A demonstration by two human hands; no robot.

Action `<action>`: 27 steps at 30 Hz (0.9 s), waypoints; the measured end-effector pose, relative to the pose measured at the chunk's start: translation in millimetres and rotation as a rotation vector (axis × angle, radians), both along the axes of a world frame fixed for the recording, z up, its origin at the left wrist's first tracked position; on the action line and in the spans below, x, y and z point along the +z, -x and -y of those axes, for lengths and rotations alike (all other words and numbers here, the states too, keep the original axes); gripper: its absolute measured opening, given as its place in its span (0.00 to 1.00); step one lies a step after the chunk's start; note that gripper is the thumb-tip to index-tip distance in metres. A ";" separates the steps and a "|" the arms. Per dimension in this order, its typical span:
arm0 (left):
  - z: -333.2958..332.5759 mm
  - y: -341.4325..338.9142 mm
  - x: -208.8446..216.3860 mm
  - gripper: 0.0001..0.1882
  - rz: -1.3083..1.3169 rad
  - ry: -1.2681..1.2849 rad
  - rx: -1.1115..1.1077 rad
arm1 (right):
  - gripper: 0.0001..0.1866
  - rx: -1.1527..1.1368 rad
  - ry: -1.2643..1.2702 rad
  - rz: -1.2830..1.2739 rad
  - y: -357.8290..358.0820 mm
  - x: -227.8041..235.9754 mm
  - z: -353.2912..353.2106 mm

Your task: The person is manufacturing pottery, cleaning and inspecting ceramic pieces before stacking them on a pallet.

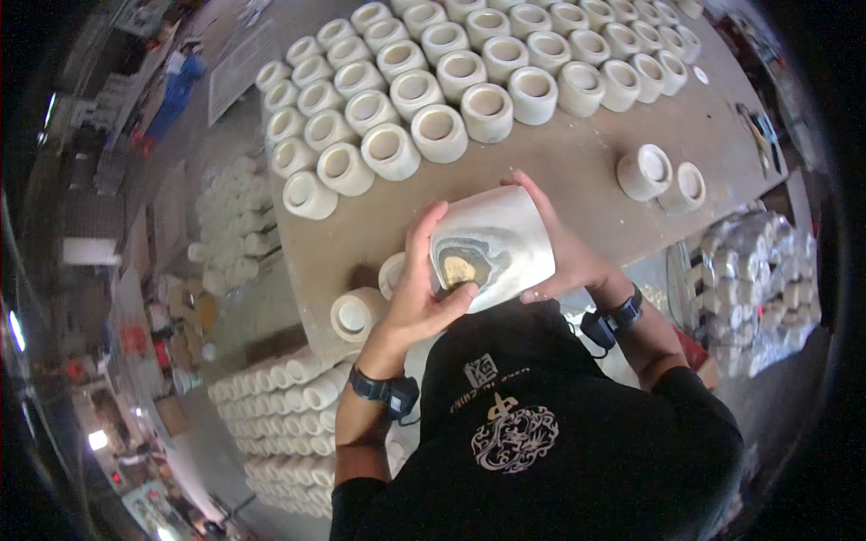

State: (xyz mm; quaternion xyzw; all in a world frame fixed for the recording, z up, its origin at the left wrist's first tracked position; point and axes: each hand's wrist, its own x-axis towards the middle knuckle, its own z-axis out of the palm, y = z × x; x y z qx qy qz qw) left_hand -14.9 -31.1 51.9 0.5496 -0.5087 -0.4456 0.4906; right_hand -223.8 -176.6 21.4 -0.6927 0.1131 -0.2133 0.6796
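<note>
Between my two hands, above the near part of the table, a white ceramic-looking pot [514, 236] is held tilted on its side. Grey marbled swirls surround a tan patch on its wall. My left hand [417, 298] grips the pot's left end, the thumb pressing near the tan patch. Around the right end my right hand [570, 254] is closed, its fingers partly hidden behind the pot. Near my left hand stand a white pot [354, 316] and another pot [391, 273], the latter partly covered by that hand.
Rows of similar white pots [390, 151] cover the far side of the brown table [577, 171]. Two pots [644, 171] stand at the right, and hand tools [765, 135] lie by the right edge. Stacked pots [280, 397] are at lower left; a plastic-wrapped stack [758, 288] is at right.
</note>
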 end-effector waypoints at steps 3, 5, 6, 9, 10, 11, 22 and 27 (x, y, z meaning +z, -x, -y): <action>4.3 -7.5 0.3 0.47 0.034 0.104 -0.017 | 0.74 -0.093 -0.023 0.003 3.6 9.0 -16.1; 7.2 -12.5 0.3 0.47 0.055 0.162 -0.067 | 0.74 -0.147 -0.030 -0.013 4.8 14.2 -27.3; 7.6 -15.4 0.9 0.47 0.106 0.186 -0.094 | 0.74 -0.170 -0.033 -0.015 4.1 16.1 -32.7; 6.6 -21.9 3.9 0.47 0.139 0.210 -0.169 | 0.74 -0.224 -0.011 -0.048 6.7 22.2 -49.9; 5.6 -24.1 5.6 0.47 0.119 0.236 -0.179 | 0.74 -0.248 -0.016 -0.073 8.4 24.0 -56.1; 3.4 -26.3 7.5 0.48 0.135 0.275 -0.230 | 0.74 -0.253 0.011 -0.081 10.0 25.2 -62.9; -22.5 -30.5 -6.5 0.45 0.139 0.282 -0.576 | 0.72 -0.511 -0.290 -0.062 19.0 15.2 -172.0; -38.6 -3.5 -33.0 0.41 -0.065 0.085 -0.759 | 0.71 -0.685 -0.502 -0.100 40.0 14.7 -236.7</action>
